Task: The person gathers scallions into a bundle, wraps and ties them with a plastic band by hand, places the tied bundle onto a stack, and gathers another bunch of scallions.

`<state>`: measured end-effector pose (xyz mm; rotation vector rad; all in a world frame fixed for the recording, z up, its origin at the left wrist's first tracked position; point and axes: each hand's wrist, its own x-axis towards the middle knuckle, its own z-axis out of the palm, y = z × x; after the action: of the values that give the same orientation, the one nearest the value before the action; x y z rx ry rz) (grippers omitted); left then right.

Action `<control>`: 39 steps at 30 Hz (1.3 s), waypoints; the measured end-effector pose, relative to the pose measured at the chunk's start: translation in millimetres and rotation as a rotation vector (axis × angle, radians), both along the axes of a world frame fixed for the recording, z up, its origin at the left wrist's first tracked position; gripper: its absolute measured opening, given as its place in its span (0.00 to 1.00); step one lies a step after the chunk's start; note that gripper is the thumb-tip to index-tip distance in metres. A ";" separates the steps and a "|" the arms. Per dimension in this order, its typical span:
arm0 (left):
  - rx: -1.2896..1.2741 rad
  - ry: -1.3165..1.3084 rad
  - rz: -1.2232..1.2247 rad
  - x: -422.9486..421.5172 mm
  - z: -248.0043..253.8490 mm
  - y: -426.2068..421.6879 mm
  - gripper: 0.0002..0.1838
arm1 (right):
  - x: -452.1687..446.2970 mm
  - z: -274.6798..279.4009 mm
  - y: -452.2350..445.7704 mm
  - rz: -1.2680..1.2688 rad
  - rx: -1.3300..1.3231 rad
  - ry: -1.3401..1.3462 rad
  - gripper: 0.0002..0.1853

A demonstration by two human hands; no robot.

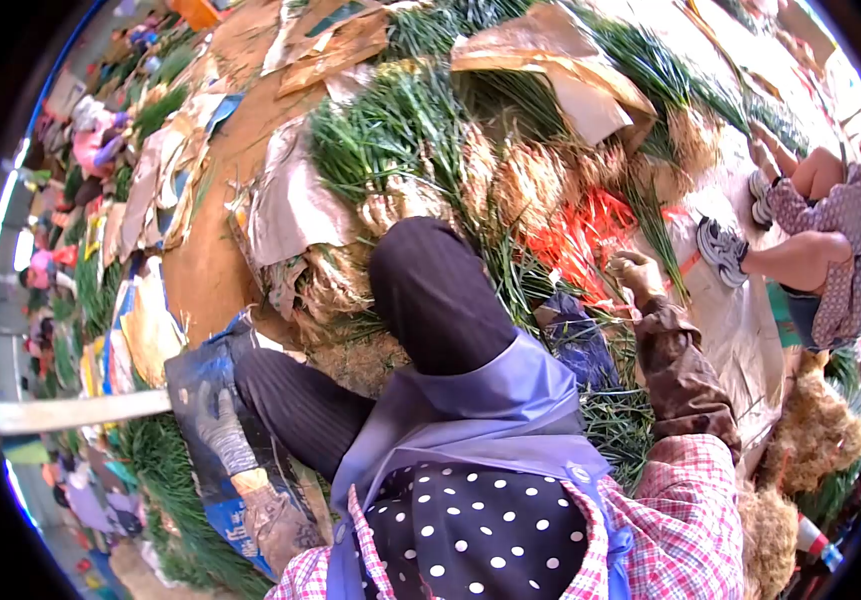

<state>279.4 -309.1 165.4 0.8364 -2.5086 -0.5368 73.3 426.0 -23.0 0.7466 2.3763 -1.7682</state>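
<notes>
My left hand [222, 430], in a grey glove, lies with its fingers stretched out on a dark blue printed sack [190, 385] beside my bent leg. My right hand [637, 275] is out in front with its fingers curled; what they hold, if anything, I cannot make out. Close to it are red plastic strips [582, 240] and a thin bunch of long green stalks [658, 235]. Bundles of leafy green stalks [385, 135] with pale, stringy roots [530, 195] lie in front of my knees.
Brown paper sheets [555, 65] cover part of the bundles. A seated person [840, 220] is at the right, near heaps of tan root fibre [815, 425]. A blue plastic bag [580, 340] lies by my knee. More greens [165, 480] lie at the left, beside a pale bar [80, 410].
</notes>
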 end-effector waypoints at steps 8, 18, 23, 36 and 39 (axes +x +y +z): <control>0.251 0.108 -0.033 -42.2 27.4 12.8 0.20 | -23.9 -135.4 19.5 0.017 0.495 -0.061 0.14; 0.144 -0.031 -0.003 -60.8 56.8 74.6 0.21 | -87.8 -122.7 10.7 0.153 0.861 -0.280 0.12; 0.153 -0.033 -0.023 -64.4 49.9 69.7 0.21 | -40.3 -136.1 10.0 0.019 0.581 -0.021 0.07; 0.171 0.020 -0.198 -78.6 29.7 69.9 0.20 | -75.7 -160.7 7.5 0.090 0.678 -0.183 0.17; 0.146 0.002 -0.214 -69.4 28.8 57.8 0.21 | -84.0 -148.2 13.5 0.123 0.590 -0.219 0.14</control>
<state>210.0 -251.2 194.2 0.6193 -2.5975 -0.7991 -10.7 439.5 -171.2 0.7718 2.7229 -0.8767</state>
